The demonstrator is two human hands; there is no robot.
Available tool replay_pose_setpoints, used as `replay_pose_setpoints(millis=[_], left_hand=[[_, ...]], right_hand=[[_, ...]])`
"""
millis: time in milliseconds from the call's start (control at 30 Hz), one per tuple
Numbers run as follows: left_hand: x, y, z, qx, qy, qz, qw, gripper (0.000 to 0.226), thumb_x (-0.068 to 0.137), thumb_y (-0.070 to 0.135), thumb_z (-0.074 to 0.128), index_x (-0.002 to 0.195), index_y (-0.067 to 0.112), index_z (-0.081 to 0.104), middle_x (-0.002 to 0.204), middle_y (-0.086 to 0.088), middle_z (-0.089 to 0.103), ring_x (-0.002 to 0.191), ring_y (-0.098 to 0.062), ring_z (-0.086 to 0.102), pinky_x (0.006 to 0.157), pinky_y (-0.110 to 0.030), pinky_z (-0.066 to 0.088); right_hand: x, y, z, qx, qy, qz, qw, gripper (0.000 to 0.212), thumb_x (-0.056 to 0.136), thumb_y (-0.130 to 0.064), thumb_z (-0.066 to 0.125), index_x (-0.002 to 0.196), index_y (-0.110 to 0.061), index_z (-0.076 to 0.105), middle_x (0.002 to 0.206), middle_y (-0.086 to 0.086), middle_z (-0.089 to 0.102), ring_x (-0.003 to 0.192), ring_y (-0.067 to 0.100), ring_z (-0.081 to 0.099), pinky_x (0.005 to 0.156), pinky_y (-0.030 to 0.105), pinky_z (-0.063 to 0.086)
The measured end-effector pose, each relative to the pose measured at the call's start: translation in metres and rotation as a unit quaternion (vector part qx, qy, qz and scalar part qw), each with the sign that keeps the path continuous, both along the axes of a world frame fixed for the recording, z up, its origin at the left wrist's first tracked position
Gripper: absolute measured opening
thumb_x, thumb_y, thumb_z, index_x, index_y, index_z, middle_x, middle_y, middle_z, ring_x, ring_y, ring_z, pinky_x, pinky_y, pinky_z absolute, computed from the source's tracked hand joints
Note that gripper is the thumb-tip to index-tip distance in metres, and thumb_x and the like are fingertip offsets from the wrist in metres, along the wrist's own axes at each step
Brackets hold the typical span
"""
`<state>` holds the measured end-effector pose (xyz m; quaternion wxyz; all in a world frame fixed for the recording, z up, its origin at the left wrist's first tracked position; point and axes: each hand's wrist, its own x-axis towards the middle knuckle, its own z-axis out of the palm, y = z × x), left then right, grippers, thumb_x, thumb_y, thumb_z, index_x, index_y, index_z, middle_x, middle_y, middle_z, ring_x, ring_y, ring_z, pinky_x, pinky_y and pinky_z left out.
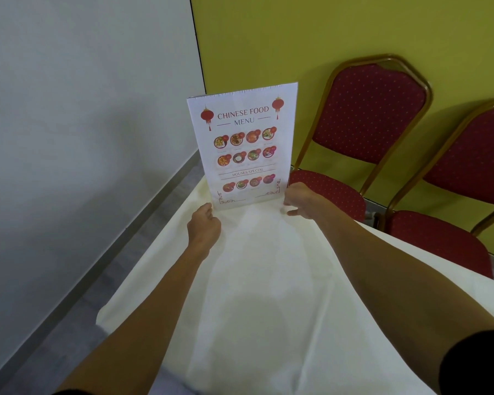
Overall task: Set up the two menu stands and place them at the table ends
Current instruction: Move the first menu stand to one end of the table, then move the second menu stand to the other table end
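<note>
While the white printed menu stand (243, 149) with red lanterns and food pictures stands upright near the far end of the desk (268, 295), which is covered with a cream cloth, both hands are at its bottom corners. The left hand (203, 223) touches the lower left corner with fingers curled together. The right hand (303, 201) is at the lower right corner, fingers loosely apart. Beside the desk, 2 red padded chairs (365, 132) with gold frames stand against the yellow wall (325, 32).
</note>
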<state>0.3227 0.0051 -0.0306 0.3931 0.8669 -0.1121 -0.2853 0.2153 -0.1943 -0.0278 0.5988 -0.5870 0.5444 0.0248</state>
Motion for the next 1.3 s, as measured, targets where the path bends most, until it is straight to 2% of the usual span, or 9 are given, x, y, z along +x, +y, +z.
replay_pose_setpoints(millis=[267, 333, 367, 433, 500, 533, 633, 900, 1300], left_hand=[[-0.021, 0.008, 0.000, -0.009, 0.028, -0.012, 0.999, 0.043, 0.099, 0.004, 0.045, 0.141, 0.013, 0.053, 0.147, -0.007, 0.054, 0.137, -0.030, 0.049, 0.107, -0.042, 0.044], [-0.031, 0.006, 0.001, -0.010, 0.034, -0.021, 0.999, 0.036, 0.097, 0.002, 0.045, 0.112, 0.027, 0.066, 0.116, 0.002, 0.066, 0.117, -0.028, 0.057, 0.088, -0.034, 0.051], [-0.037, 0.004, 0.002, -0.008, 0.033, -0.027, 0.999, 0.036, 0.094, 0.001, 0.043, 0.086, 0.033, 0.059, 0.091, 0.011, 0.060, 0.100, -0.026, 0.053, 0.071, -0.027, 0.045], [-0.048, 0.000, 0.005, 0.001, 0.031, -0.047, 0.998, 0.035, 0.088, 0.001, 0.040, 0.071, 0.031, 0.043, 0.075, 0.012, 0.043, 0.087, -0.020, 0.043, 0.062, -0.025, 0.033], [-0.061, -0.004, 0.012, -0.002, 0.030, -0.080, 0.996, 0.031, 0.088, 0.002, 0.040, 0.086, 0.025, 0.061, 0.090, 0.006, 0.062, 0.095, -0.028, 0.056, 0.079, -0.032, 0.046], [-0.067, -0.006, 0.015, -0.011, 0.033, -0.094, 0.995, 0.036, 0.090, 0.003, 0.041, 0.107, 0.019, 0.069, 0.113, 0.000, 0.069, 0.111, -0.030, 0.060, 0.094, -0.034, 0.048], [-0.084, -0.012, 0.025, -0.028, 0.039, -0.122, 0.991, 0.048, 0.095, 0.003, 0.043, 0.140, 0.013, 0.057, 0.145, -0.004, 0.056, 0.135, -0.023, 0.051, 0.110, -0.032, 0.039], [-0.145, -0.040, 0.031, -0.037, 0.037, -0.200, 0.978, 0.045, 0.093, 0.005, 0.047, 0.134, 0.015, 0.063, 0.136, -0.004, 0.064, 0.126, -0.021, 0.058, 0.109, -0.036, 0.045], [-0.285, -0.069, 0.027, -0.046, 0.082, -0.313, 0.945, 0.040, 0.093, 0.010, 0.050, 0.130, 0.018, 0.066, 0.133, -0.003, 0.065, 0.124, -0.020, 0.059, 0.108, -0.042, 0.048]], right_hand=[[-0.024, 0.011, 0.007, 0.012, -0.016, -0.056, 0.998, 0.036, 0.098, -0.002, 0.042, 0.133, -0.003, 0.052, 0.123, 0.009, 0.054, 0.104, 0.021, 0.056, 0.087, 0.044, 0.054], [-0.035, 0.017, 0.012, 0.013, -0.023, -0.055, 0.998, 0.032, 0.099, -0.003, 0.043, 0.129, -0.003, 0.054, 0.118, 0.008, 0.058, 0.097, 0.019, 0.058, 0.079, 0.041, 0.052], [-0.041, 0.020, 0.015, 0.015, -0.027, -0.051, 0.998, 0.028, 0.100, -0.002, 0.043, 0.125, -0.003, 0.056, 0.110, 0.006, 0.058, 0.091, 0.016, 0.057, 0.077, 0.040, 0.051], [-0.054, 0.026, 0.021, 0.015, -0.040, -0.053, 0.998, 0.024, 0.100, -0.002, 0.046, 0.122, -0.003, 0.058, 0.102, 0.005, 0.058, 0.086, 0.014, 0.057, 0.075, 0.038, 0.050], [-0.069, 0.030, 0.024, 0.005, -0.050, -0.061, 0.997, 0.027, 0.099, -0.005, 0.052, 0.125, 0.000, 0.059, 0.109, 0.009, 0.059, 0.095, 0.017, 0.058, 0.079, 0.039, 0.053], [-0.077, 0.033, 0.026, 0.003, -0.056, -0.062, 0.996, 0.029, 0.099, -0.005, 0.053, 0.126, 0.001, 0.059, 0.112, 0.012, 0.061, 0.099, 0.018, 0.058, 0.083, 0.041, 0.053], [-0.101, 0.039, 0.029, 0.000, -0.083, -0.059, 0.995, 0.024, 0.098, -0.007, 0.055, 0.120, -0.005, 0.063, 0.130, 0.019, 0.062, 0.102, 0.019, 0.059, 0.092, 0.044, 0.054], [-0.179, 0.048, 0.031, -0.007, -0.123, -0.097, 0.988, 0.027, 0.098, -0.010, 0.055, 0.123, -0.006, 0.063, 0.129, 0.014, 0.064, 0.100, 0.022, 0.065, 0.083, 0.040, 0.057], [-0.336, 0.070, 0.040, -0.037, -0.107, -0.143, 0.983, 0.030, 0.100, -0.012, 0.050, 0.126, -0.010, 0.064, 0.124, 0.008, 0.066, 0.112, 0.026, 0.067, 0.088, 0.040, 0.057]])
